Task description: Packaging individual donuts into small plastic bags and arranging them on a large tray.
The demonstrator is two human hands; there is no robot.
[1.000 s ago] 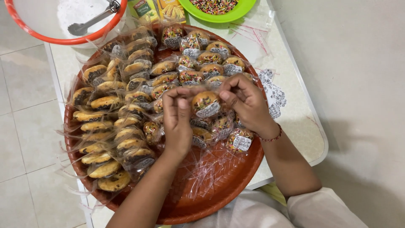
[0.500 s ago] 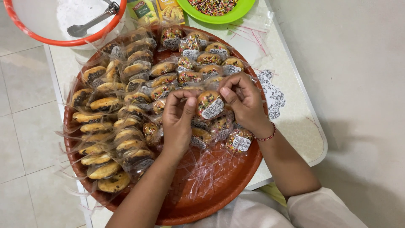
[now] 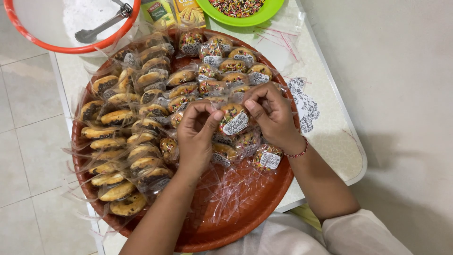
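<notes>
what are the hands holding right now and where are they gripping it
Both hands hold one wrapped sprinkle cookie above the round tray. The left hand pinches its left edge and the right hand its right edge, by the clear wrapper.

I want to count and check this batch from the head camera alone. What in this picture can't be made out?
- Wrapped pastry: its edges are hidden by the left hand and right hand.
- Pastries below them: partly covered by both hands, so no full count.
- Green bowl and red-rimmed basin: cut off by the top edge.
- Label sticker: too small to read.
</notes>
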